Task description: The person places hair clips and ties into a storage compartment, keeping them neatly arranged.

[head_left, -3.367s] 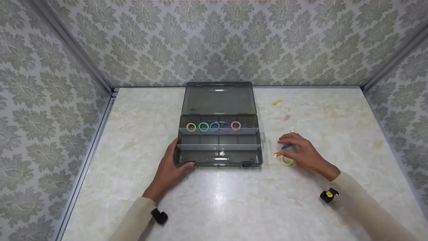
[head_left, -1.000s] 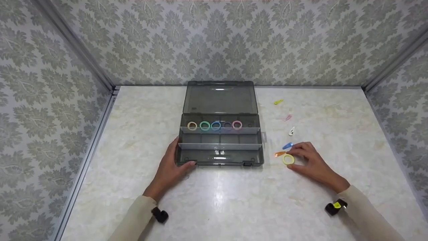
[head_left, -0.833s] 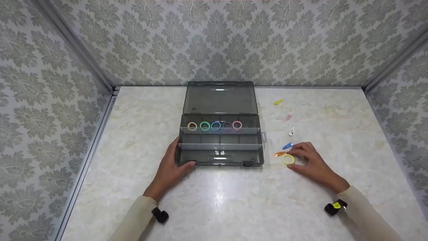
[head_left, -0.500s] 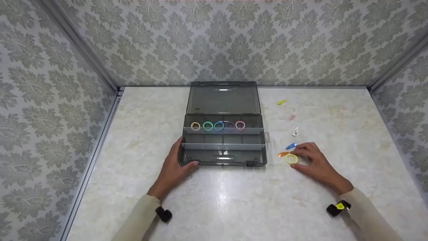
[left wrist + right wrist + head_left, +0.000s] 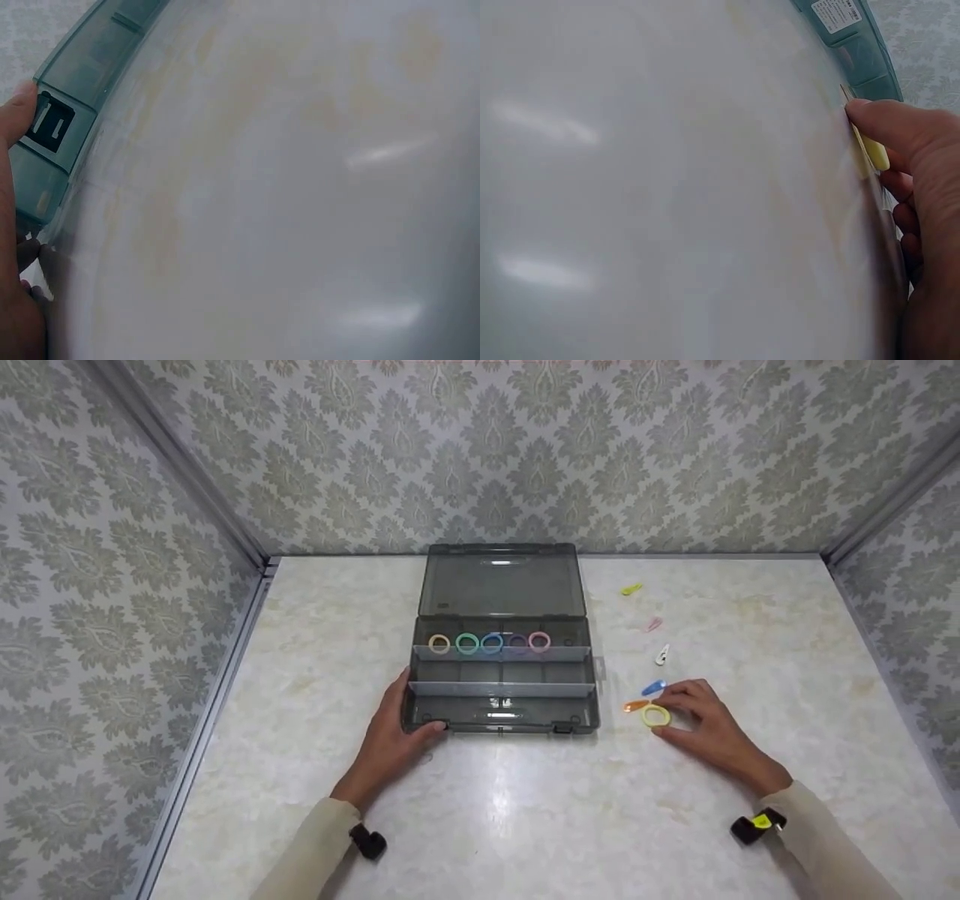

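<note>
My left hand point(image 5: 386, 746) grips the near left corner of a smoky grey divided storage box point(image 5: 465, 727), thumb on its front edge by a latch. In the left wrist view the thumb lies beside the dark latch point(image 5: 51, 124). My right hand point(image 5: 709, 727) pinches a pale yellow hair tie point(image 5: 644, 718) on the table, with the thumb at its near edge and the fingers at its far side. The right wrist view shows the yellow band point(image 5: 876, 154) edge-on behind the thumb. Right by it lie an orange snap hair clip point(image 5: 635, 706) and a blue one point(image 5: 653, 688).
Hair ties in several colours, including a green one point(image 5: 458, 643) and a pink one point(image 5: 549, 643), stand in a row in the box's back compartment. The lid point(image 5: 502, 589) is raised behind. White point(image 5: 662, 654), pink point(image 5: 655, 624) and yellow point(image 5: 631, 589) clips lie farther back.
From hovering over the orange and blue clips, my right hand has come down and nearer to pinch the yellow hair tie, uncovering those clips. It has stayed there this last second; the left hand stays put.
</note>
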Motion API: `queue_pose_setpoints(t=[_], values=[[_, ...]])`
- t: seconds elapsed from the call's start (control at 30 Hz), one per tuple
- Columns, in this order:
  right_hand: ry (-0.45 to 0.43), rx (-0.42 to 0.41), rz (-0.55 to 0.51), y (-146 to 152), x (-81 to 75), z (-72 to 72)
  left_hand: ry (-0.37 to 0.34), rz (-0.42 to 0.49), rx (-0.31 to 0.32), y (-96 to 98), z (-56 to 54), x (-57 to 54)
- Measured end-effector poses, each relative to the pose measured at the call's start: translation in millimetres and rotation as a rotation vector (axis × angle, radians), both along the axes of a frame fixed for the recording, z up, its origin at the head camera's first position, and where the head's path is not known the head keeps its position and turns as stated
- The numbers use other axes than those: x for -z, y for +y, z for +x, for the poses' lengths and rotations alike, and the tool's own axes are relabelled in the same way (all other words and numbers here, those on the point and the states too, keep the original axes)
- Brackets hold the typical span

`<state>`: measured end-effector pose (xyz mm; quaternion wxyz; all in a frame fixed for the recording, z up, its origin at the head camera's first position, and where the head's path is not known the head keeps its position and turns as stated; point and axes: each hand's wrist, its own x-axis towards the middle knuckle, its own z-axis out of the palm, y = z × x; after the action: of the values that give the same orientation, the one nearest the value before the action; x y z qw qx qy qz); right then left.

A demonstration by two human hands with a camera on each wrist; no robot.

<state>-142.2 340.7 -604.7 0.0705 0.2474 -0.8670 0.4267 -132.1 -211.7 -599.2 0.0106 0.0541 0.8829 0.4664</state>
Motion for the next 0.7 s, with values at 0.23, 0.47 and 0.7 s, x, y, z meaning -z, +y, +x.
queue_pose_setpoints(t=[0.23, 0.47, 0.7], values=[[0.049, -0.019, -0.025, -2.3, -0.4, 0.0, 0.002, 0.005, 0.000, -1.9, -0.3, 2.6], [0.045, -0.023, -0.054, -3.2, -1.3, 1.1, 0.026, -0.003, 0.001, -2.2, 0.0, 2.6], [-0.015, 0.015, -0.077, -2.8, -4.1, 0.8, 0.019, -0.001, 0.003, -0.5, -1.5, 1.4]])
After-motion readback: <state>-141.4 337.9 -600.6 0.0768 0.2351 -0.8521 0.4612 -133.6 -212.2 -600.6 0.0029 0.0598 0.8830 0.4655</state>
